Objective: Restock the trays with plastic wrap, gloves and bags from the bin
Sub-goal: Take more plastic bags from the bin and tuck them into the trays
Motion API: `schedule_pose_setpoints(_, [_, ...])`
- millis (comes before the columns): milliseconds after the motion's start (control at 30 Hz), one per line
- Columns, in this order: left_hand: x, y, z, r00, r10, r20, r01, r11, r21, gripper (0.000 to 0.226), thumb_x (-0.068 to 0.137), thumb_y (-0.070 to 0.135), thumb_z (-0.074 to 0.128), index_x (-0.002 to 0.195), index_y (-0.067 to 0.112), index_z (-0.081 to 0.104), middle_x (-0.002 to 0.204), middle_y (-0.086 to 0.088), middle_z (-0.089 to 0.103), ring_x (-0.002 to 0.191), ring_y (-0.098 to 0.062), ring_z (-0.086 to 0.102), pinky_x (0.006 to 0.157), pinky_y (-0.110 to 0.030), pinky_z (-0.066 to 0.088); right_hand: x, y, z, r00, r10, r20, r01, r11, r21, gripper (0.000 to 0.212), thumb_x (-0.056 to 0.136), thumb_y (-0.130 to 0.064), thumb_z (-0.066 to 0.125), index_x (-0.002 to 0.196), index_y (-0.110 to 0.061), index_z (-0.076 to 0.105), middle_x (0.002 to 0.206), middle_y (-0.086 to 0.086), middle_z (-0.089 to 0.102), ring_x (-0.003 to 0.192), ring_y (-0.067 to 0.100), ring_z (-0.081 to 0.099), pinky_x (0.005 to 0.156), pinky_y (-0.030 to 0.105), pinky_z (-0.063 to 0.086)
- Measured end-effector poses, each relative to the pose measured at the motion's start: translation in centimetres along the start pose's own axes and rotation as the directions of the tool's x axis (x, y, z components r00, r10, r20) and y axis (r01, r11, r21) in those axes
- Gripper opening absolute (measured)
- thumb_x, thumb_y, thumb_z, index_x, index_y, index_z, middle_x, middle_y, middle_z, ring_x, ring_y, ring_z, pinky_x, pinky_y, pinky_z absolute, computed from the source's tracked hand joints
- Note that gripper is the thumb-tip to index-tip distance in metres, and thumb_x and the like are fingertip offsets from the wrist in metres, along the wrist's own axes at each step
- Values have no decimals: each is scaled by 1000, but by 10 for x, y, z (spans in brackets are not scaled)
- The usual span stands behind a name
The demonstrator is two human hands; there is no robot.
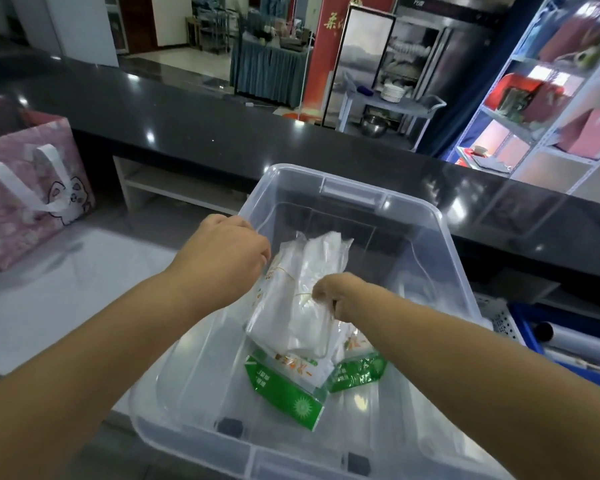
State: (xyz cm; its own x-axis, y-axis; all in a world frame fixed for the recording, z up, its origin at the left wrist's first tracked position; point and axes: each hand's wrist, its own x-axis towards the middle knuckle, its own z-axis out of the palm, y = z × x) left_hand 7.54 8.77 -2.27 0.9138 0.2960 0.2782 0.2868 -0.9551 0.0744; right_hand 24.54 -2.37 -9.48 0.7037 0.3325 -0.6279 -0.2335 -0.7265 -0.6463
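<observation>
A clear plastic bin [430, 216] stands in front of me. Over its middle, my left hand [222, 261] and my right hand [336, 292] both grip a clear packet of white bags [302, 306], lifted and tilted. Under it on the bin floor lie two packets with green and white print, one packet [288, 393] toward the front and another packet [359, 370] to its right. A blue tray [534, 344] at the right edge holds a roll of plastic wrap [575, 337].
A long dark counter [222, 123] runs behind the bin. A pink tote bag [32, 188] with white handles stands at the left on a pale surface. White shelving [548, 133] with red boxes rises at the right.
</observation>
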Motion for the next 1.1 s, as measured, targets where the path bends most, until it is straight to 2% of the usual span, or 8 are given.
schedule_pose_setpoints(133, [3,1,-3,998,-20,56,21,1000,-22,25,90,31,41,95,27,65,96,7,65,99,-15,50,93,-34,30,-47,-24,-21,979,-152,138,90,922,376,8,79,7,59,84,2,58,92,15,57,80,24,57,90,37,53])
schedule_pose_setpoints(233, [12,7,-11,988,-124,90,145,949,-279,34,85,51,43,90,23,61,93,5,62,92,-15,53,79,-34,44,-86,-31,-29,906,-363,219,182,798,575,17,76,11,52,85,0,61,68,13,65,59,22,65,59,30,59])
schedule_pose_setpoints(367, [23,27,-30,967,-86,241,248,558,-792,31,79,59,56,92,32,63,87,13,70,78,-2,66,64,-18,48,-113,-37,-33,793,-581,185,300,636,711,35,74,12,54,106,2,63,87,17,72,77,28,71,68,37,59])
schedule_pose_setpoints(500, [30,40,-34,985,-51,162,170,299,-939,18,75,27,75,89,28,65,83,14,74,77,-3,69,60,-15,53,-119,-49,-40,795,-603,72,406,616,675,35,75,11,55,108,2,63,94,22,68,84,34,67,78,48,56])
schedule_pose_setpoints(667, [40,25,-38,965,-261,-6,91,357,-930,25,70,6,75,83,25,68,81,3,74,76,-11,69,64,-23,56,-101,-63,-54,789,-599,135,405,673,619,9,80,-9,61,89,-11,62,80,5,65,73,17,59,73,31,48])
schedule_pose_setpoints(767, [50,-1,-40,897,-437,-64,96,333,-938,28,69,8,73,93,19,66,90,0,71,79,-13,69,64,-27,54,-72,-61,-52,917,-397,41,286,724,627,13,85,-24,61,79,-13,60,70,2,57,62,13,49,62,27,42])
schedule_pose_setpoints(867, [57,-17,-30,865,-502,-21,151,300,-942,30,71,9,70,98,19,63,94,0,69,83,-13,67,64,-26,54,-36,-47,-31,980,-199,-20,195,926,325,12,89,-16,58,84,-6,60,71,7,53,60,15,48,58,25,45])
schedule_pose_setpoints(1100, [57,-26,7,811,-585,-5,217,309,-926,30,74,17,66,103,20,59,96,4,65,85,-12,64,63,-25,51,20,-17,51,984,-178,-27,178,984,7,70,79,-41,65,137,-14,36,133,12,45,116,32,49,95,43,46])
